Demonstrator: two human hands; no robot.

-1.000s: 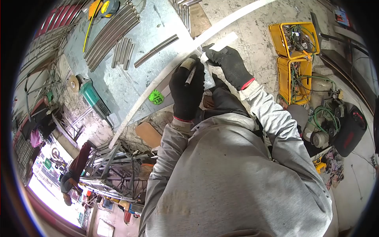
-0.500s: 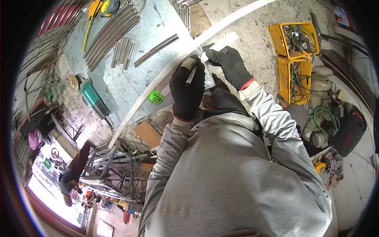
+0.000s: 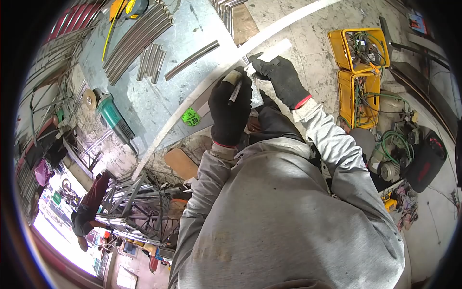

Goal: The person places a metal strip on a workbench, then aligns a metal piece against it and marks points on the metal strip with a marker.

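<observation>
My left hand (image 3: pixel 230 115), in a black glove, is closed round a marker pen (image 3: pixel 235 91) that sticks out over the back of the fingers. Its fingertips are hidden against a long pale metal bar (image 3: pixel 269 32) that looks curved in this lens and runs across the table edge. Just to the right, my right hand (image 3: pixel 285 83), also gloved, pinches a short flat white piece (image 3: pixel 278 50) at the bar. Both hands nearly meet there. A bright metal surface (image 3: pixel 257 98) shows below them.
On the metal table (image 3: pixel 192 24) lie several tubes (image 3: pixel 137 43), a tape measure (image 3: pixel 136 8) and a green sticker (image 3: pixel 191 116). An angle grinder (image 3: pixel 114 118) lies at the left. Yellow crates (image 3: pixel 358 48) with cables stand right. A person (image 3: pixel 91 209) is at the far left.
The whole view has shifted very slightly. Both hands keep the same hold at the bar. The far person's arm has moved a little.
</observation>
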